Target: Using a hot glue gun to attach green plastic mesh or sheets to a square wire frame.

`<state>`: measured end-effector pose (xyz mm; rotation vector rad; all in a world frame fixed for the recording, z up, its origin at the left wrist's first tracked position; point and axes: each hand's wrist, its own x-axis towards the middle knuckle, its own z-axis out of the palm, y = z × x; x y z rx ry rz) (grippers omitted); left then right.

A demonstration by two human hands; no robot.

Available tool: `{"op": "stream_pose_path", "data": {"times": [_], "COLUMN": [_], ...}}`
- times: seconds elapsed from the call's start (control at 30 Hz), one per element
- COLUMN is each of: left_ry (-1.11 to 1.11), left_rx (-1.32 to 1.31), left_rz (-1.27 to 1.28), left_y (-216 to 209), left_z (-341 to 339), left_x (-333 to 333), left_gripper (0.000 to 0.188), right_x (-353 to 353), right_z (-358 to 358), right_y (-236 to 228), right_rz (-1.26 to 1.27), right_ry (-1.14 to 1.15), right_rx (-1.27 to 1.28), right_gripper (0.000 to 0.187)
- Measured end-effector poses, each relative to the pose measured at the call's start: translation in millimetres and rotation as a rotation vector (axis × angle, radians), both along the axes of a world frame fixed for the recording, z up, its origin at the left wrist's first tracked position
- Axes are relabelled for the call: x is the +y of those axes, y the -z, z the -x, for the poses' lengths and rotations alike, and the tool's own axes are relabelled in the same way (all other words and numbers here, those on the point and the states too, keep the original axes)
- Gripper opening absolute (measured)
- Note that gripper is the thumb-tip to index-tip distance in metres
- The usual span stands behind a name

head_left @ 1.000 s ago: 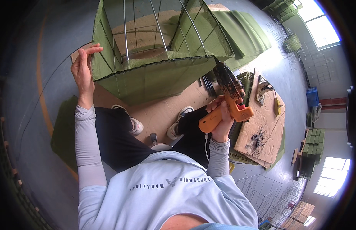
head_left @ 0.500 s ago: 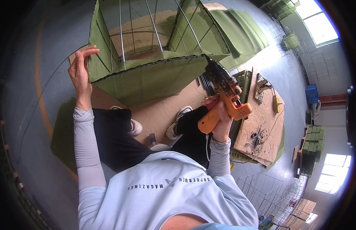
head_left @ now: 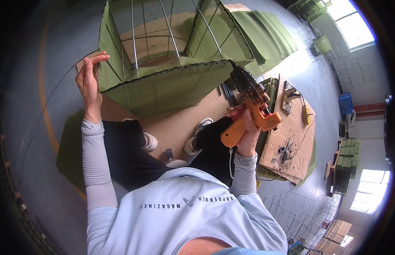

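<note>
Now right hand [head_left: 248,135], gripping glue gun [head_left: 258,109], has edged rightward this half-second; left hand [head_left: 89,83] outstretched.

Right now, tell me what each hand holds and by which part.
The right hand grips the orange glue gun by its handle. The left hand touches the left side of the green box; whether it grips cannot be told.

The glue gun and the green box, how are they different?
The glue gun is orange with a black-smeared front; the green box is mostly green. The glue gun looks much smaller than the green box. The right hand grips the glue gun, while the left hand rests against the green box's side. Both have black on them.
</note>
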<state>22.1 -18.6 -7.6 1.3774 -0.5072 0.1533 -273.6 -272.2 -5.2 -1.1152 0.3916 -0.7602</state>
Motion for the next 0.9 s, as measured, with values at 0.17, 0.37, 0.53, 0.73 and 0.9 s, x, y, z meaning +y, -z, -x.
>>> {"op": "stream_pose_path", "data": {"times": [0.17, 0.37, 0.53, 0.73, 0.9], "left_ry": [0.008, -0.018, 0.002, -0.007, -0.015], "left_rx": [-0.001, -0.015, 0.003, -0.005, 0.000], "left_rz": [-0.012, -0.002, -0.025, -0.039, -0.036], "left_y": [0.2, -1.7, -1.7, -0.1, 0.2], "left_z": [-0.1, 2.1, 0.8, 0.3, 1.3], "left_x": [0.6, -0.9, 0.3, 1.1, 0.3], "left_gripper": [0.053, 0.051, 0.054, 0.054, 0.054], "right_x": [8.4, 8.3, -7.5, -8.0, -7.3], "right_z": [-1.3, 1.8, 5.0, 5.2, 4.1], "right_y": [-1.4, 1.0, 2.9, 3.6, 5.9], "right_rz": [0.085, 0.005, 0.028, 0.058, 0.071], "right_ry": [-0.073, -0.045, 0.006, 0.020, 0.002], "right_rx": [0.072, 0.056, 0.030, 0.064, 0.050], "right_gripper": [0.029, 0.019, 0.025, 0.024, 0.024]}}
